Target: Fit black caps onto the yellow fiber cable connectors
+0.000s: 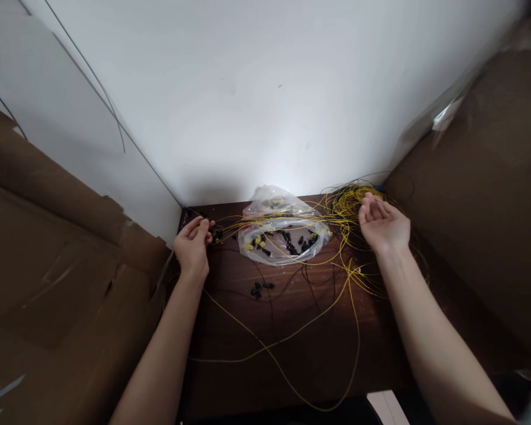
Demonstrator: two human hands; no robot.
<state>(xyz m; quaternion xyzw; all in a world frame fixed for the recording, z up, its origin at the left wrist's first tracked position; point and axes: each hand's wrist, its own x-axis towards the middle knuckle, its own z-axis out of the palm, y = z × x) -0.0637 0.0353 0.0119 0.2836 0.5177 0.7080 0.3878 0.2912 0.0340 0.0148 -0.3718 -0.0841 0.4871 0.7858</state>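
A dark brown bench (292, 330) stands in a corner, with a white wall (265, 88) behind and cardboard (48, 265) at both sides. The left hand (192, 245), at 9 o'clock from the plastic bag (283, 233), has its fingers pinched on yellow wires (345, 206). The right hand (383, 224), at 3 o'clock, has its fingers loosely open.

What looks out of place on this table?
A few small black plastic pieces lie loose on the dark wooden table, apart from the clear plastic bag holding the rest. The thin yellow wires sprawl across it in a loose tangle.
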